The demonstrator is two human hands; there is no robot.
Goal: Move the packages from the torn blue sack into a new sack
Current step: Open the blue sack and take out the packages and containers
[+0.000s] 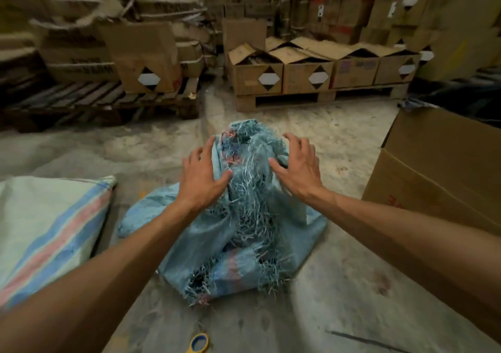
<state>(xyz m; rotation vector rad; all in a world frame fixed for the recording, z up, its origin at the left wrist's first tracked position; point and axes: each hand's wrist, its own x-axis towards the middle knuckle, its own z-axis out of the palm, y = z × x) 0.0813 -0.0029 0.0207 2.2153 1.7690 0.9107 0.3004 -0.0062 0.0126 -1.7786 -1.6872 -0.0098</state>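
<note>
torn blue sack (233, 225) on floor; left hand (202, 173), right hand (296, 167) spread over frayed top

The dusty concrete floor (339, 285) carries a frayed, torn blue sack (244, 230) in the middle. To its left lies a pale sack with blue and red stripes (46, 233). A cardboard box (439, 168) stands at the right. Blue-and-yellow scissors (199, 343) lie near the bottom edge. Two wooden pallets (320, 96) with boxes sit farther back.
</note>
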